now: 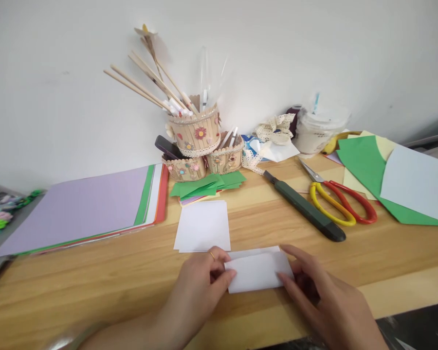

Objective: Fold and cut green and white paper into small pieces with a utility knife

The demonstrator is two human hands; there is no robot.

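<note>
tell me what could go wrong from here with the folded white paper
The folded white paper rectangle has top edges that do not line up, so a crease pressed like this might come out skewed. The left hand is close to the stack of square white paper sheets and could nudge it.

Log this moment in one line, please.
left hand: holds folded sheet, left end | right hand: its right end | white stack: beyond it, on table
</note>
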